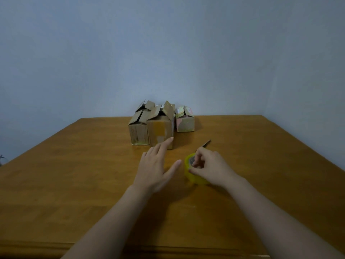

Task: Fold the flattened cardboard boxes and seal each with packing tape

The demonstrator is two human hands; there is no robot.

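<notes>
Cardboard boxes stood in a tight cluster at the far edge of the wooden surface, close to the pale wall, all upright with their top flaps raised and unsealed. The front box carried a strip of brown tape down its near face. The left box touched its side, with another box partly hidden behind it. The right box, patched with pale labels, sat just beside them and a little farther back.

The left hand reached forward with fingers straight and spread. Its index fingertip lay over the lower right corner of the front box; whether it touched could not be told.

The right hand held the roll of yellow packing tape, which stood on edge on the surface near the middle, its fingers curled into the core and its thumb pressed on the outer band. Just beyond that hand lay a dark narrow object, too small to identify.
</notes>
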